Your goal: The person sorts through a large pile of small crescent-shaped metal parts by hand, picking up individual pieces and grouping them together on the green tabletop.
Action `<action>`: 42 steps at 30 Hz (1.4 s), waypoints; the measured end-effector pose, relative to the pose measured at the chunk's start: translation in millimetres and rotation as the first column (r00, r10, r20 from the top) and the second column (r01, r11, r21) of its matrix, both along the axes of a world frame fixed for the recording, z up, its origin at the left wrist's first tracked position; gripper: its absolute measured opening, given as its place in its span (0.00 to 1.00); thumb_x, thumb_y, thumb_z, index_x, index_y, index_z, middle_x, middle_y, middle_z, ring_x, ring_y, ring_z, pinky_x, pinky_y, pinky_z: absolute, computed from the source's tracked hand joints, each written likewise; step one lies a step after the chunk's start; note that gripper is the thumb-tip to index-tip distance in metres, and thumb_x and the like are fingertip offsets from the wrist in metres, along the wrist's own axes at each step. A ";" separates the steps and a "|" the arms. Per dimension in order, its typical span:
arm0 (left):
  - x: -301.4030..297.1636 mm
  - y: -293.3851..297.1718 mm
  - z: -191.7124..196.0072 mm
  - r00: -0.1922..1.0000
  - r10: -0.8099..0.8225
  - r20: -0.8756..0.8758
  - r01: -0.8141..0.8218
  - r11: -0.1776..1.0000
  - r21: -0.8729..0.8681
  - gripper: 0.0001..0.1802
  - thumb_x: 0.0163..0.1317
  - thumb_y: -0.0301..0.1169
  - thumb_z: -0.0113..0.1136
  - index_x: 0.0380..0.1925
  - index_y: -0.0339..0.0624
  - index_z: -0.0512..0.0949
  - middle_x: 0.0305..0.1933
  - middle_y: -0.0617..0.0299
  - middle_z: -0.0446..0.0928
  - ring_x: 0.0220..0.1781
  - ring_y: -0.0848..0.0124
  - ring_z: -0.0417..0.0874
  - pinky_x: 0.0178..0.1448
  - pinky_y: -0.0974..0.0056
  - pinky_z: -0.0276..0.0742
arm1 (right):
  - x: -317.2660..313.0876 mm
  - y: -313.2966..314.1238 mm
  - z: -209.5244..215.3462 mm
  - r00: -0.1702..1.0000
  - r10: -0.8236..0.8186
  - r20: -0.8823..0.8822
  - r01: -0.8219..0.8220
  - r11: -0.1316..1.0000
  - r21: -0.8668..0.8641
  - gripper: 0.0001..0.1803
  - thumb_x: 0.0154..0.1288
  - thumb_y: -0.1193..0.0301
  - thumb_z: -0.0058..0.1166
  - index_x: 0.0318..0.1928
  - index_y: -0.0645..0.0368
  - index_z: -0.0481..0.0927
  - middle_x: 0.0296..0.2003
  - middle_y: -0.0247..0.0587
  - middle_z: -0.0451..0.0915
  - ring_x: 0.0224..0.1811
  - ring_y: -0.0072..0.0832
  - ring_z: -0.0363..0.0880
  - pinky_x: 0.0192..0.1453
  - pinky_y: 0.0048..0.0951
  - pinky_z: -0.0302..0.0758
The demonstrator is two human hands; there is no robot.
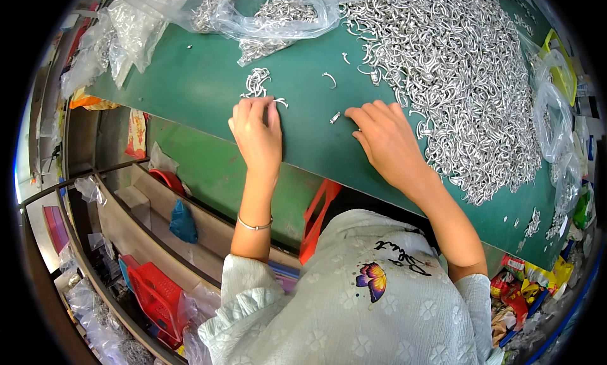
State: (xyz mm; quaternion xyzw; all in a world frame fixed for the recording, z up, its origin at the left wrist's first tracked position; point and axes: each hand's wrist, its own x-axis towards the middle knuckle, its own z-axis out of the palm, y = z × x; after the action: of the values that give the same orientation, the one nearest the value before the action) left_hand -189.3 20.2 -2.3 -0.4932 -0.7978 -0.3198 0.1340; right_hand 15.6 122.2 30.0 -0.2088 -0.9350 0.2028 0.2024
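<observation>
My left hand is at the table's near edge, fingers bent and drawn together beside a small heap of curved silver metal pieces. One curved piece shows right by its fingertips; what the fingers hold, if anything, is hidden. Palm down, my right hand has its fingers stretched out and apart over the green tabletop, close to the large pile of similar silver pieces. Just left of its index fingertip lies a single short metal piece. Farther back is another loose curved piece.
Clear plastic bags with metal pieces stand along the far edge, and more plastic bags sit at the far left. A yellow-green basket is at the right. Below left are shelves with a red plastic basket.
</observation>
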 end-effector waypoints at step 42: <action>97.2 -5.3 12.7 0.829 -0.431 0.355 0.390 0.902 0.184 0.24 0.48 0.21 0.72 0.48 0.40 0.78 0.45 0.55 0.79 0.47 0.59 0.79 0.51 0.58 0.67 | 19.1 -3.3 12.8 0.946 -0.310 -0.095 0.120 0.607 -0.785 0.07 0.65 0.76 0.59 0.41 0.67 0.82 0.28 0.48 0.84 0.28 0.29 0.84 0.33 0.27 0.78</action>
State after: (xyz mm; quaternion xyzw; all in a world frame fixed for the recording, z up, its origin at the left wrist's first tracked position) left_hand -92.0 14.8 10.4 -0.5724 -0.6658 -0.4730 -0.0730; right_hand 34.7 118.9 42.8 -0.3625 -0.6975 0.5778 0.2196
